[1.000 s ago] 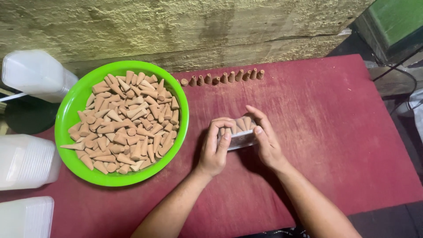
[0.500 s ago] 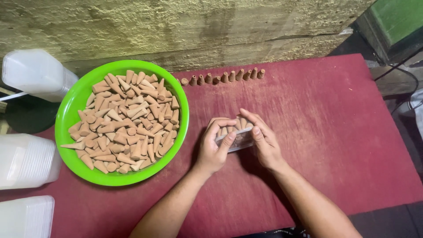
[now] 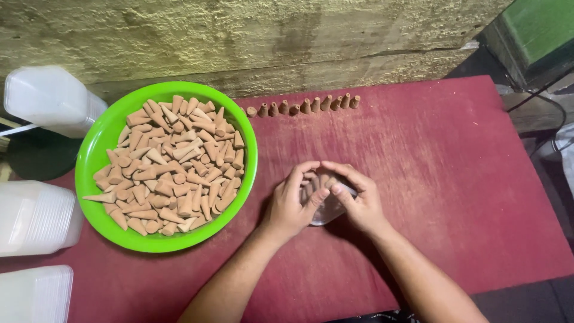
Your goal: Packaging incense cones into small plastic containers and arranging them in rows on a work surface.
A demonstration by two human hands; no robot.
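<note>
A: where's the box at?

B: centre of the frame, on the red mat (image 3: 442, 179). left hand (image 3: 291, 203) and right hand (image 3: 359, 200) both grip the small clear box (image 3: 326, 209) stuffed with cones (image 3: 317, 179).

A: risk?

B: squeeze unevenly and I'd guess it tips, spilling cones toward the green bowl (image 3: 95, 149).

Across the top of the frame, a rough, weathered plank wall (image 3: 239, 36) in pale yellow-brown, cracked and stained, lit softly from above. Below it, filling the middle, a desk (image 3: 454, 179) covered in worn dark-red cloth, scuffed in places. In the upper right corner, a green-painted box (image 3: 538, 30) in shadow, with thin dark cables (image 3: 538, 98) trailing beneath. Along the lower right edge, dark floor (image 3: 550, 299), dimly lit.
</note>
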